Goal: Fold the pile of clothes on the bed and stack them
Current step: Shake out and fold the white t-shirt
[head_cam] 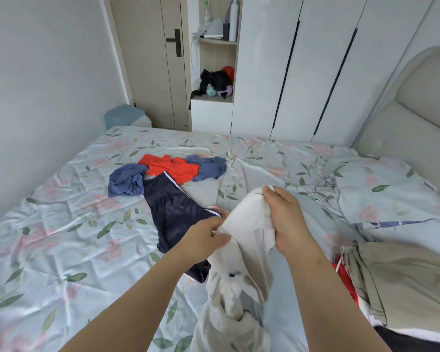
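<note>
— Item under inspection?
— White garment (pixel 247 224), held above the bed (pixel 61 224), lower part hanging crumpled. Left grip (pixel 208 237) pinches one edge; right grip (pixel 287 219) clasps the upper edge.
— Handling?
— Judged light, soft, limp; it will sag wherever unsupported. Recommend taking hold at two corners of one hem, then spreading it flat on the bed.

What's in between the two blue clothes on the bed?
An orange-red garment lies crumpled between the left blue cloth and the right blue cloth, overlapping both. The head view shows it.
</note>
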